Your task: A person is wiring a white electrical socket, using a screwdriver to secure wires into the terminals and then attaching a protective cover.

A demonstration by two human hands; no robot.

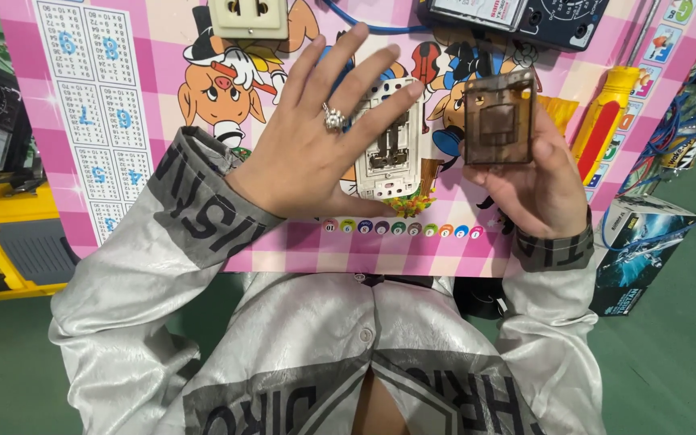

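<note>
Left hand (316, 137): lying at centre frame with fingers spread apart and flat, a ring (333, 119) showing on one finger, the fingertips resting across the white socket insert (388, 157). The insert is lying face up on the pink cartoon-printed worktop (122, 121), just right of the palm.

Right hand (537, 173): sitting right of centre, clamped on a smoky-brown translucent cover plate (499, 117), thumb and fingers gripping its lower edge and holding it upright above the worktop, just beside the white insert but apart from it.

Around them: a cream wall socket (249, 16) is resting at top centre; a dark meter (525, 18) is lying at upper right; a yellow-and-red screwdriver (602, 121) is lying near the right hand; blue wires (690, 129) are trailing at far right; a dark box (642, 242) is standing at lower right; a yellow case (2, 242) is sitting at the left edge.
</note>
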